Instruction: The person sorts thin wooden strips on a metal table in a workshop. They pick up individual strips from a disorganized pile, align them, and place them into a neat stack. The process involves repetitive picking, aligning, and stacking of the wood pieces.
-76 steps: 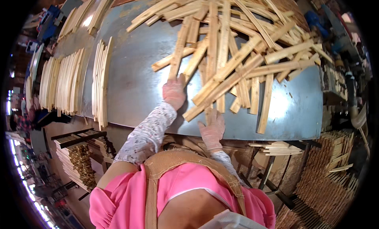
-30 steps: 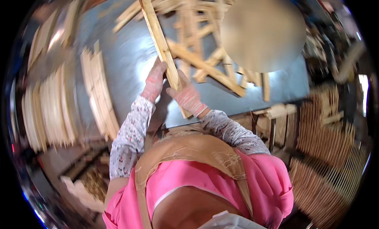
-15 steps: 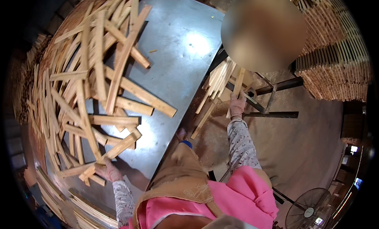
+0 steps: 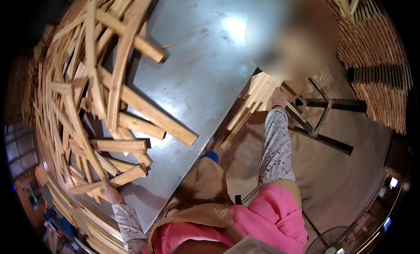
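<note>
My left hand (image 4: 113, 194) is closed at the near end of a heap of loose wooden strips (image 4: 159, 116) on a metal-topped table (image 4: 183, 65). Its fingers grip the end of a pale wooden strip, partly hidden by other pieces. On the right, my right arm reaches out beyond the table's edge. My right hand (image 4: 279, 99) is closed on the near end of a wooden strip at a bundle of pale strips (image 4: 259, 93). These lie side by side beside the table, with ends uneven. A blurred patch covers the bundle's far end.
A dark metal frame (image 4: 326, 104) stands on the floor right of the bundle. Tall stacks of wooden strips (image 4: 378, 100) rise at the far right. More long strips (image 4: 98, 225) lie at the lower left. A fan (image 4: 332, 243) stands at the lower right.
My right hand has brought its strip down against the bundle, where it now lines up with the others. My left hand has shifted slightly left among the strip ends. The view has turned a little.
</note>
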Action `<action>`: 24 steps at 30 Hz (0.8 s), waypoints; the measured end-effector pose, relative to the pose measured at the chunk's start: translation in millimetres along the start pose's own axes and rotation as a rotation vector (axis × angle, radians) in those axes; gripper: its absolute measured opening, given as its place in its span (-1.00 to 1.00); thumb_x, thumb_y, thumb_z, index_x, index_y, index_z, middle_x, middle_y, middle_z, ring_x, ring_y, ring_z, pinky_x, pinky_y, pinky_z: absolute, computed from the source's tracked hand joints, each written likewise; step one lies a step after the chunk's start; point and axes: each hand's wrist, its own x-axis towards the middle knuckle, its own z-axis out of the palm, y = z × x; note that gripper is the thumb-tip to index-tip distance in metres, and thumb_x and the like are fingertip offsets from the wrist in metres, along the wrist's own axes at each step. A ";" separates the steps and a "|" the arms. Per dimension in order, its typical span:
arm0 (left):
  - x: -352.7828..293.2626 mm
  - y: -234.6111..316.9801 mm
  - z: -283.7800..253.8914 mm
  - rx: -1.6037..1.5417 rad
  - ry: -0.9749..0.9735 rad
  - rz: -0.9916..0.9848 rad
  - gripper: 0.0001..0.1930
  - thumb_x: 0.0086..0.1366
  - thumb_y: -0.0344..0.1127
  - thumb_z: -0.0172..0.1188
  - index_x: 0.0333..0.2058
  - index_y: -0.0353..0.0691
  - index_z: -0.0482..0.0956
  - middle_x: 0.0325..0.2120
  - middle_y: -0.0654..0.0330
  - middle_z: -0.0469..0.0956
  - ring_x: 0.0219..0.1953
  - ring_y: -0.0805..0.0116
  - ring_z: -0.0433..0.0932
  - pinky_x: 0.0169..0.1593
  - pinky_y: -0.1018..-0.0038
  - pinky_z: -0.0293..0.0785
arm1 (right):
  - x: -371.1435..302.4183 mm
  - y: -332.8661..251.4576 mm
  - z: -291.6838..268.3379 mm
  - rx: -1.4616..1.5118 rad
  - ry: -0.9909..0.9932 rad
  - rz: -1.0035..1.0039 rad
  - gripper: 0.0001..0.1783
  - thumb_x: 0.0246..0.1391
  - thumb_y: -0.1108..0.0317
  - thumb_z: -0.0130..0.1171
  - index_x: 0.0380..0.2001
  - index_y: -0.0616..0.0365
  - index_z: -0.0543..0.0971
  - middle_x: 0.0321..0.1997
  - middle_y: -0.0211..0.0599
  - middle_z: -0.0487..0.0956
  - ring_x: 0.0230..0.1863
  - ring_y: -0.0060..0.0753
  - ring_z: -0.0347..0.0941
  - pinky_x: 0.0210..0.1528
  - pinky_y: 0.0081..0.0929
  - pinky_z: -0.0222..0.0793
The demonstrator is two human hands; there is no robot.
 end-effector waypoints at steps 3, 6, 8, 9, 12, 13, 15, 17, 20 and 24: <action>0.5 -41.1 -45.9 -0.043 -0.121 0.158 -0.44 0.56 -0.16 0.16 0.40 -0.34 0.46 0.18 0.04 0.63 0.12 0.23 0.64 0.20 0.33 0.58 | -15.6 -24.2 -17.4 -0.043 -0.041 -0.162 -0.72 0.35 0.24 0.11 -0.10 0.12 0.72 -0.06 0.05 0.76 0.01 0.12 0.72 0.03 -0.08 0.64; -17.1 -47.9 -53.1 -0.104 0.086 0.165 -0.33 0.46 -0.25 0.32 0.47 -0.23 0.34 0.18 0.09 0.62 0.09 0.28 0.64 0.18 0.33 0.60 | -66.4 -48.7 -49.5 0.262 -0.089 -0.227 -0.71 0.37 0.21 0.13 -0.05 0.14 0.70 -0.09 0.04 0.75 -0.03 0.11 0.71 0.02 -0.10 0.63; -13.3 -24.8 -43.8 -0.224 0.221 0.247 -0.21 0.39 -0.31 0.43 0.51 -0.16 0.26 0.18 0.12 0.61 0.07 0.31 0.65 0.16 0.33 0.61 | -122.9 -53.0 -70.3 0.388 -0.201 -0.247 -0.69 0.38 0.19 0.14 -0.02 0.14 0.69 -0.11 0.04 0.75 -0.05 0.10 0.71 0.00 -0.11 0.62; -14.1 -22.9 -54.3 -0.261 0.301 0.278 -0.14 0.35 -0.34 0.48 0.54 -0.13 0.22 0.18 0.14 0.60 0.06 0.32 0.65 0.15 0.33 0.62 | -159.4 -65.8 -79.2 0.388 -0.344 -0.304 -0.68 0.38 0.18 0.15 0.00 0.15 0.68 -0.12 0.03 0.74 -0.06 0.09 0.70 0.00 -0.12 0.61; -1.2 -9.2 -127.6 0.074 0.483 0.114 -0.20 0.14 -0.09 0.57 0.31 -0.30 0.51 -0.02 -0.06 0.72 0.04 0.18 0.69 0.17 0.32 0.57 | -288.0 -126.3 -135.9 0.158 -0.889 -0.567 -0.65 0.40 0.16 0.17 0.04 0.16 0.67 -0.16 0.02 0.74 -0.10 0.07 0.70 -0.02 -0.14 0.60; -0.3 12.8 -151.0 0.039 0.395 0.022 -0.29 0.15 -0.07 0.56 0.21 -0.31 0.57 -0.07 -0.05 0.74 0.00 0.16 0.71 0.13 0.28 0.59 | -332.3 -150.7 -157.4 0.072 -1.027 -0.661 -0.64 0.40 0.15 0.17 0.06 0.16 0.66 -0.17 0.02 0.73 -0.11 0.07 0.69 -0.03 -0.15 0.59; 12.0 8.3 -213.7 0.067 0.351 -0.061 -0.42 0.16 0.00 0.56 -0.02 -0.33 0.66 -0.20 -0.02 0.78 -0.13 0.14 0.75 0.03 0.22 0.62 | -423.5 -228.9 -182.1 -0.061 -1.290 -0.922 -0.62 0.41 0.13 0.19 0.09 0.17 0.65 -0.19 0.02 0.73 -0.13 0.06 0.69 -0.04 -0.16 0.58; 33.6 -33.6 -287.6 0.302 0.361 -0.153 -0.41 0.18 0.07 0.52 0.01 -0.26 0.68 -0.15 -0.09 0.76 -0.10 0.03 0.73 0.08 0.19 0.62 | -523.6 -328.3 -189.8 -0.054 -1.375 -1.214 -0.59 0.42 0.11 0.20 0.12 0.18 0.64 -0.21 0.01 0.72 -0.15 0.04 0.68 -0.05 -0.18 0.57; 81.0 -72.3 -352.7 0.862 0.446 0.018 -0.55 0.29 0.00 0.39 0.01 -0.18 0.70 0.01 -0.09 0.65 0.14 -0.10 0.59 0.26 0.07 0.47 | -675.5 -459.7 -181.8 0.417 -0.839 -1.730 -0.51 0.24 0.24 0.35 0.18 0.19 0.63 -0.09 -0.03 0.69 -0.02 0.18 0.61 0.12 -0.01 0.53; 136.8 -126.1 -407.9 1.251 0.515 0.140 -0.37 0.15 -0.11 0.44 0.23 0.02 0.54 0.06 -0.01 0.52 0.25 0.01 0.45 0.38 -0.03 0.23 | -780.9 -580.6 -117.1 0.201 -0.454 -1.906 -0.39 0.20 0.27 0.31 0.33 0.05 0.51 0.20 0.12 0.58 0.21 0.24 0.54 0.28 0.08 0.45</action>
